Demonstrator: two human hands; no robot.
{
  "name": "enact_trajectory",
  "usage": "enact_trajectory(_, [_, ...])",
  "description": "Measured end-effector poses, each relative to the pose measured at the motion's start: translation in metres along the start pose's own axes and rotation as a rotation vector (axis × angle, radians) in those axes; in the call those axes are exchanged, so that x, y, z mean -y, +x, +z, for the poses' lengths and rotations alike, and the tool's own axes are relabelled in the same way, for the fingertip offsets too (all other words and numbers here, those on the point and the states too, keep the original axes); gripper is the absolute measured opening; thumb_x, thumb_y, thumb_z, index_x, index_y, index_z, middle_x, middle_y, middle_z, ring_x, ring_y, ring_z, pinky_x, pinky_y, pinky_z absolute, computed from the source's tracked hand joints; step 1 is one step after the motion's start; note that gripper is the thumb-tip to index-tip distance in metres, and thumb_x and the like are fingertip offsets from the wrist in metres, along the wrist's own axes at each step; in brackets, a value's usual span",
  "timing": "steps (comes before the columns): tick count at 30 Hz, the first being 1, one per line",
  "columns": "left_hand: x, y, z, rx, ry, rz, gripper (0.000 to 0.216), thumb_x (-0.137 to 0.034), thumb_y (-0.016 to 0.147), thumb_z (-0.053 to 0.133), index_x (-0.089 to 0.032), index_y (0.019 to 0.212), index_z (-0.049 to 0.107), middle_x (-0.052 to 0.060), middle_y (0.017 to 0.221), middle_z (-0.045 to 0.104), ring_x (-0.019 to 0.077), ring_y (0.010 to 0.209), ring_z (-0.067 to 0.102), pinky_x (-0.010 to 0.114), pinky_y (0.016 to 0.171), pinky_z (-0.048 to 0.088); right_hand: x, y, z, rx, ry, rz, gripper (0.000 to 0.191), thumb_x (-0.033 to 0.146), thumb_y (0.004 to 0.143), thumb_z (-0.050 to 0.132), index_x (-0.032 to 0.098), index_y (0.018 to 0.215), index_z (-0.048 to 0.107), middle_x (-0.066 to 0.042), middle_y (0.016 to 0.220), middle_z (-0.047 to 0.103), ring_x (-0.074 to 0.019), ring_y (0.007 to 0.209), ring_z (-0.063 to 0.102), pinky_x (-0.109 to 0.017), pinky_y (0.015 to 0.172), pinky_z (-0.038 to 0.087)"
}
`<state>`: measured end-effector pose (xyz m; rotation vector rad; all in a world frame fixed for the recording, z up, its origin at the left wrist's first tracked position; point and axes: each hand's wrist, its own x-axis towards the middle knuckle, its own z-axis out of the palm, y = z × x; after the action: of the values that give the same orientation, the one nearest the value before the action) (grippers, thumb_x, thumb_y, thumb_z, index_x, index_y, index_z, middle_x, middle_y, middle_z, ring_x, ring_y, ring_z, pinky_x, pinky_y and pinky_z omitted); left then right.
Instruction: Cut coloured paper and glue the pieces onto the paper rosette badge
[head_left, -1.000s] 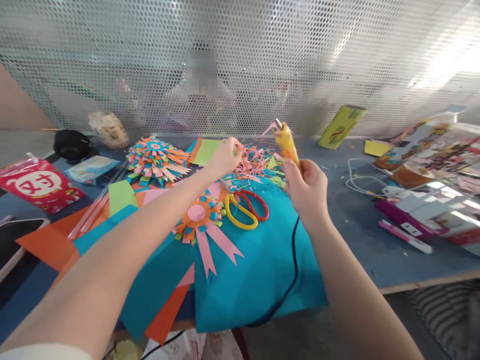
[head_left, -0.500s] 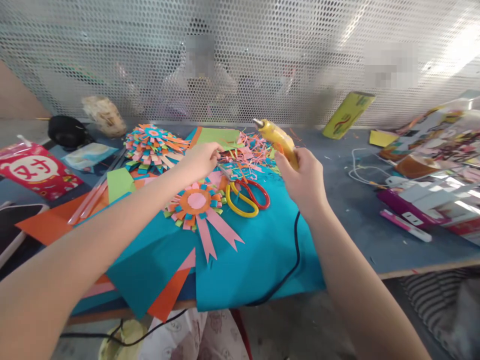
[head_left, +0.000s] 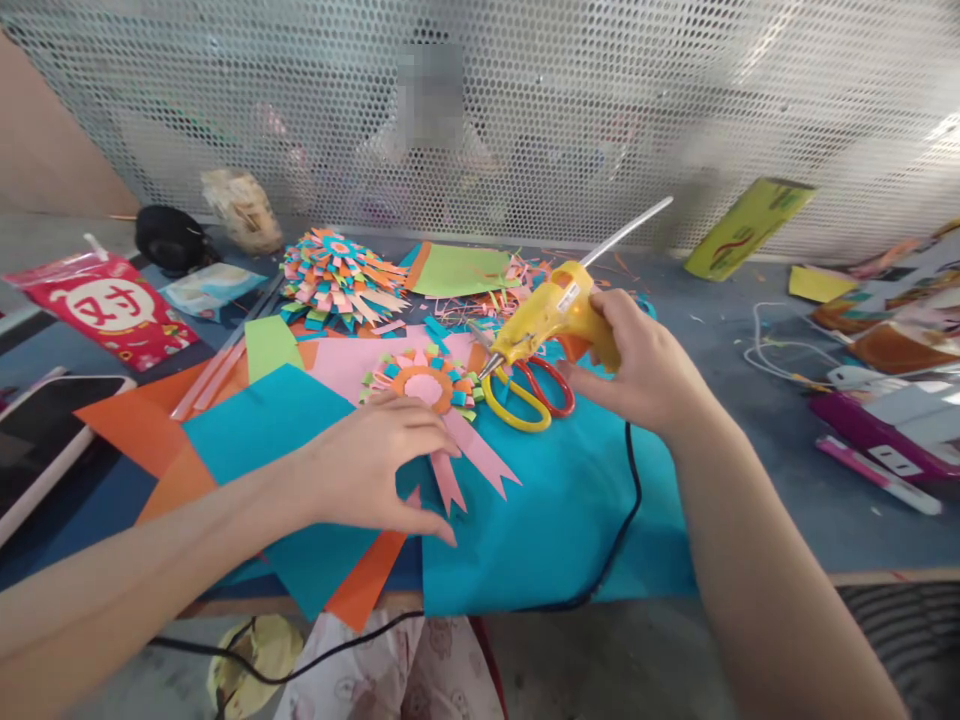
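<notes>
- Now the left hand (head_left: 386, 460) is back from the scraps (head_left: 528, 270), over the rosette (head_left: 424, 386) on the papers (head_left: 525, 550), fingers wide, apparently empty.
- Right hand (head_left: 646, 365) grips the glue gun (head_left: 553, 310), nozzle (head_left: 490, 367) swung down beside the rosette: both hands converge there.

1 camera is sitting on the person's head, looking forward and down at the bench (head_left: 742, 510) from close up. The left hand (head_left: 379, 458) and right hand (head_left: 646, 368) are showing near the middle, the lap (head_left: 439, 665) below, and a holey metal wall (head_left: 585, 110) is filling the top.
</notes>
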<state>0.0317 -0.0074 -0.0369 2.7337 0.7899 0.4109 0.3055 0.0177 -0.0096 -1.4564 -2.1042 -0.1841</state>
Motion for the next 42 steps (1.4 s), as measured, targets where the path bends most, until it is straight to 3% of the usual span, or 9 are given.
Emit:
enact_trajectory(6, [0.001, 0.000, 0.007, -0.047, 0.001, 0.132, 0.017, -0.032, 0.084, 0.057, -0.020, 0.085, 0.068, 0.003, 0.089, 0.070, 0.0188, 0.091, 0.062, 0.036, 0.089, 0.043, 0.001, 0.000, -0.002, 0.096, 0.001, -0.030, 0.041, 0.040, 0.064, 0.060, 0.020, 0.098, 0.049, -0.005, 0.079, 0.059, -0.0165, 0.057, 0.049, -0.029, 0.051, 0.036])
enact_trajectory(10, [0.000, -0.002, 0.006, -0.040, -0.015, 0.262, 0.021, -0.038, 0.082, 0.060, -0.020, 0.086, 0.069, 0.003, 0.087, 0.071, 0.0189, 0.091, 0.061, 0.035, 0.088, 0.044, 0.001, 0.000, -0.003, 0.098, 0.000, -0.026, 0.040, 0.040, 0.064, 0.060, 0.020, 0.097, 0.050, -0.003, 0.074, 0.057, -0.0152, 0.054, 0.047, -0.028, 0.049, 0.034])
enact_trajectory(17, [0.001, -0.004, 0.010, -0.028, -0.020, 0.300, 0.021, -0.029, 0.085, 0.058, -0.018, 0.100, 0.068, 0.004, 0.093, 0.070, 0.0197, 0.096, 0.060, 0.036, 0.089, 0.047, 0.002, 0.000, -0.005, 0.113, 0.031, -0.008, 0.042, 0.041, 0.062, 0.059, 0.019, 0.098, 0.051, -0.005, 0.078, 0.059, -0.0165, 0.057, 0.051, -0.029, 0.050, 0.035])
enact_trajectory(20, [-0.001, -0.003, 0.010, -0.016, -0.105, 0.237, 0.019, -0.023, 0.086, 0.056, -0.020, 0.100, 0.068, 0.004, 0.093, 0.070, 0.0179, 0.094, 0.060, 0.035, 0.089, 0.047, 0.002, 0.000, -0.004, 0.105, 0.026, -0.005, 0.043, 0.041, 0.062, 0.058, 0.019, 0.099, 0.052, -0.004, 0.077, 0.059, -0.0161, 0.056, 0.050, -0.029, 0.050, 0.035])
enact_trajectory(26, [-0.015, -0.001, 0.005, -0.079, -0.363, -0.021, 0.020, -0.010, 0.077, 0.056, -0.018, 0.087, 0.072, 0.004, 0.087, 0.070, 0.0143, 0.081, 0.064, 0.027, 0.073, 0.052, 0.001, -0.001, -0.004, 0.061, 0.021, -0.044, 0.041, 0.042, 0.062, 0.059, 0.020, 0.097, 0.053, -0.002, 0.073, 0.058, -0.0156, 0.055, 0.049, -0.028, 0.049, 0.034])
enact_trajectory(37, [-0.020, -0.001, 0.003, -0.103, -0.550, -0.148, 0.017, -0.010, 0.075, 0.058, -0.018, 0.079, 0.072, 0.003, 0.082, 0.072, 0.0152, 0.078, 0.065, 0.030, 0.074, 0.053, 0.006, -0.002, -0.009, 0.146, -0.022, -0.011, 0.043, 0.040, 0.065, 0.054, 0.016, 0.099, 0.048, -0.006, 0.076, 0.057, -0.0174, 0.060, 0.051, -0.031, 0.053, 0.037])
enact_trajectory(42, [-0.018, -0.002, -0.005, -0.004, -0.631, -0.173, 0.020, -0.018, 0.085, 0.050, -0.019, 0.084, 0.070, 0.003, 0.084, 0.072, 0.0153, 0.081, 0.066, 0.029, 0.075, 0.053, 0.005, -0.002, -0.009, 0.140, -0.010, 0.023, 0.042, 0.041, 0.062, 0.055, 0.018, 0.096, 0.046, -0.004, 0.073, 0.055, -0.0179, 0.059, 0.050, -0.031, 0.054, 0.037])
